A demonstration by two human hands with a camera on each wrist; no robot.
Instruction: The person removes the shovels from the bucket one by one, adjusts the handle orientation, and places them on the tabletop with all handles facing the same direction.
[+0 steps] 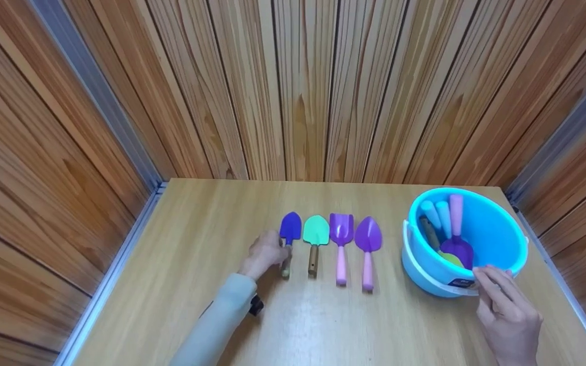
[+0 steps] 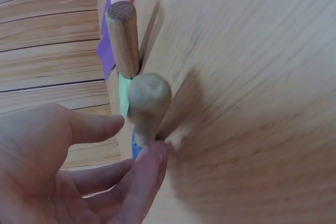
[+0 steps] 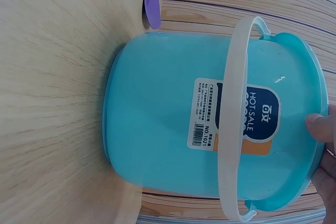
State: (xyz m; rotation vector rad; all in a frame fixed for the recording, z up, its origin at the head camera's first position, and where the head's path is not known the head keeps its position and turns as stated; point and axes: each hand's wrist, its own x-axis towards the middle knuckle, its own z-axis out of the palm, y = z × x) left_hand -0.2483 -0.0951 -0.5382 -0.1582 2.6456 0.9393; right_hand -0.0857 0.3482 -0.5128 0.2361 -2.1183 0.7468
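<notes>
A blue-bladed trowel (image 1: 290, 226) with a wooden handle lies leftmost in a row on the table. My left hand (image 1: 266, 250) is at its handle, the thumb and bent fingers on either side. From the left wrist view, the round handle end (image 2: 150, 94) stands between the thumb (image 2: 100, 128) and a fingertip, with a small gap at the thumb. Thumb and fingers of my right hand (image 1: 510, 310) pinch the near rim of a light-blue bucket (image 1: 496, 229). Inside it are several toy garden tools, among them a purple scoop (image 1: 458, 248) with a pink handle.
Right of the blue trowel lie a green trowel (image 1: 316, 230), a purple square shovel (image 1: 341, 229) and a purple pointed trowel (image 1: 368, 235). The bucket's white carry handle (image 3: 234, 124) hangs down its near side. Wood-patterned panels (image 1: 303, 91) enclose the table's back and sides.
</notes>
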